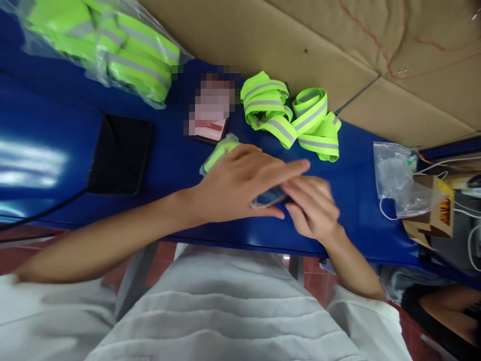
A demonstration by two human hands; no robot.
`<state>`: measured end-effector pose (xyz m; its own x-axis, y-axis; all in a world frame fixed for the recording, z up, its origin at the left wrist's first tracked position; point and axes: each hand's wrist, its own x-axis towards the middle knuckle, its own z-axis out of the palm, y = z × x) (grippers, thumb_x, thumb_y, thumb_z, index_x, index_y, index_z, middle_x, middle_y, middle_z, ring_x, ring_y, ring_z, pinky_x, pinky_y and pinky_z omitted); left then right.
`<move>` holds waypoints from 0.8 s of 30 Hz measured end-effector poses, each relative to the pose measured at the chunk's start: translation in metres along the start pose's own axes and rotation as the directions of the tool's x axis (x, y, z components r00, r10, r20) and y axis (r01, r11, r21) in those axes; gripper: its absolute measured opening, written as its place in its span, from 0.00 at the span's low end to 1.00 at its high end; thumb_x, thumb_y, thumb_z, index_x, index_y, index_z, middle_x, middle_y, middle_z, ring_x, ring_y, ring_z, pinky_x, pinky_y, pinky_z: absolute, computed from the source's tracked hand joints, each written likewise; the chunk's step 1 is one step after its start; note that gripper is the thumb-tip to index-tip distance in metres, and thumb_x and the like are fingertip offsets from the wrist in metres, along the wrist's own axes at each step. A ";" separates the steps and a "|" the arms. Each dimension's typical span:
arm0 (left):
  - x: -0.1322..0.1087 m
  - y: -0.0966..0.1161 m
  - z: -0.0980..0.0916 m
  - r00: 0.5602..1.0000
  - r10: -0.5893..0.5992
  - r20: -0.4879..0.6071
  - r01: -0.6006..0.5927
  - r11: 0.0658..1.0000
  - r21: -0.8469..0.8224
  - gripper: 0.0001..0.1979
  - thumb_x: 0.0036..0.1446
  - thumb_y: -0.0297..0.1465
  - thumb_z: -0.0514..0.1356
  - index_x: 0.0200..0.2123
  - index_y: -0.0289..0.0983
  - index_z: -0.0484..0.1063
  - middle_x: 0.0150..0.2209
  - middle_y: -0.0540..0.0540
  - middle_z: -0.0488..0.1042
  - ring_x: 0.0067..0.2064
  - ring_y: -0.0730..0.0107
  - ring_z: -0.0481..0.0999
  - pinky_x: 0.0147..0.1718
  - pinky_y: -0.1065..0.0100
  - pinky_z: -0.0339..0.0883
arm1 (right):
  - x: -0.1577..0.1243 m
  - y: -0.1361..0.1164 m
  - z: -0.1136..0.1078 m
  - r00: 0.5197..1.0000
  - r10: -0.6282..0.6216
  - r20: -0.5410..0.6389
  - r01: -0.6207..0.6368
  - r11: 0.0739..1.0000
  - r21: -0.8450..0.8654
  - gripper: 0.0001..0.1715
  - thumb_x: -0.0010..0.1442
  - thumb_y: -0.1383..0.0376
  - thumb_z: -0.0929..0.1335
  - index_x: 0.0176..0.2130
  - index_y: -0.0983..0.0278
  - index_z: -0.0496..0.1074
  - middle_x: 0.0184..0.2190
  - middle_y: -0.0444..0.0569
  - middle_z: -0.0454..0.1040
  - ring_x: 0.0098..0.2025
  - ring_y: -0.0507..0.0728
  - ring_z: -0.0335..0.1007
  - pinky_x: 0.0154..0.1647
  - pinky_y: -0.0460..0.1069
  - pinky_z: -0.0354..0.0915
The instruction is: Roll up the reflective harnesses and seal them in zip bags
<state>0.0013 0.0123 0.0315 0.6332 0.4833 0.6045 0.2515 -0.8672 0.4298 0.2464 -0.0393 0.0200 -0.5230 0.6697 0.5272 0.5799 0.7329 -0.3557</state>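
My left hand (pixel 238 183) reaches across in front of me, index finger stretched toward the right and thumb apart below. A small clear plastic bag (pixel 268 197) shows in the gap between that thumb and the fingers, held there. From the right, my right hand (pixel 313 204) meets it, fingers bent and pinching the bag's edge; this hand is slightly blurred. Just beyond my left wrist, a clear packet with a neon-yellow band (pixel 220 152) is partly hidden by the hand. Behind both hands lie loose coils of neon-yellow reflective strap (pixel 268 103) with grey stripes.
On the blue table (pixel 361 200) are a large bag of neon straps (pixel 124 47), a phone (pixel 212 108) and a dark flat pad (pixel 120 155). Cardboard (pixel 293 35) lines the back. At right sit clear bags (pixel 400 175), an open carton (pixel 432 215) and cables. Someone's limb (pixel 451 306) shows lower right.
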 end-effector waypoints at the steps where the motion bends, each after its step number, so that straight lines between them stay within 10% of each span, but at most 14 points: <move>1: 0.001 0.001 -0.009 0.994 -0.110 -0.021 0.100 0.961 -0.259 0.41 0.60 0.47 0.69 0.71 0.42 0.58 0.58 0.41 0.77 0.55 0.54 0.80 0.59 0.51 0.73 | 0.000 0.000 -0.006 0.991 -0.001 -0.135 -0.003 0.999 -0.034 0.26 0.66 0.51 0.72 0.61 0.50 0.71 0.54 0.50 0.77 0.52 0.67 0.76 0.54 0.64 0.74; 3: 0.003 0.004 -0.022 0.965 -0.258 0.046 0.210 0.655 -0.726 0.46 0.58 0.49 0.70 0.73 0.48 0.54 0.60 0.43 0.76 0.56 0.54 0.80 0.57 0.54 0.75 | 0.000 0.000 -0.012 0.959 0.045 -0.279 -0.039 0.999 0.027 0.43 0.61 0.40 0.73 0.67 0.50 0.65 0.57 0.53 0.74 0.55 0.69 0.75 0.56 0.65 0.72; 6: 0.003 0.005 -0.020 0.936 -0.232 0.265 0.315 0.212 -0.925 0.45 0.61 0.55 0.64 0.74 0.53 0.48 0.70 0.42 0.66 0.65 0.49 0.73 0.62 0.51 0.72 | 0.001 -0.003 -0.010 0.975 0.197 -0.103 -0.148 0.920 0.362 0.44 0.62 0.39 0.71 0.68 0.56 0.65 0.55 0.56 0.75 0.54 0.66 0.75 0.54 0.62 0.74; 9: -0.003 -0.002 0.000 0.850 -0.364 0.381 0.473 0.207 -0.857 0.47 0.56 0.60 0.64 0.73 0.50 0.55 0.72 0.42 0.62 0.72 0.46 0.63 0.67 0.52 0.65 | 0.003 -0.008 -0.001 0.940 0.321 0.120 -0.327 0.737 0.591 0.25 0.65 0.52 0.75 0.57 0.57 0.74 0.44 0.50 0.80 0.41 0.58 0.78 0.42 0.53 0.76; 14: -0.015 -0.016 0.015 0.560 -0.648 0.517 0.633 -0.068 -0.771 0.48 0.52 0.66 0.62 0.68 0.44 0.66 0.59 0.37 0.76 0.57 0.48 0.78 0.51 0.57 0.77 | 0.009 -0.011 0.005 0.757 0.617 0.215 -0.579 0.480 0.659 0.12 0.64 0.57 0.76 0.38 0.61 0.74 0.25 0.41 0.75 0.24 0.49 0.70 0.27 0.45 0.67; 24: -0.015 -0.017 0.006 0.488 -0.718 0.496 0.686 -0.035 -0.726 0.23 0.53 0.42 0.75 0.48 0.35 0.83 0.44 0.39 0.85 0.45 0.60 0.83 0.44 0.66 0.76 | 0.010 0.017 0.002 0.564 0.742 0.362 -0.722 0.232 0.651 0.24 0.58 0.47 0.77 0.30 0.62 0.73 0.24 0.42 0.72 0.26 0.50 0.67 0.28 0.45 0.66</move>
<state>-0.0088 0.0193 0.0110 0.4920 0.7989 -0.3460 -0.1060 0.4495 0.8870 0.2497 -0.0195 0.0171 -0.0910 0.9651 -0.2457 0.1054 -0.2360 -0.9660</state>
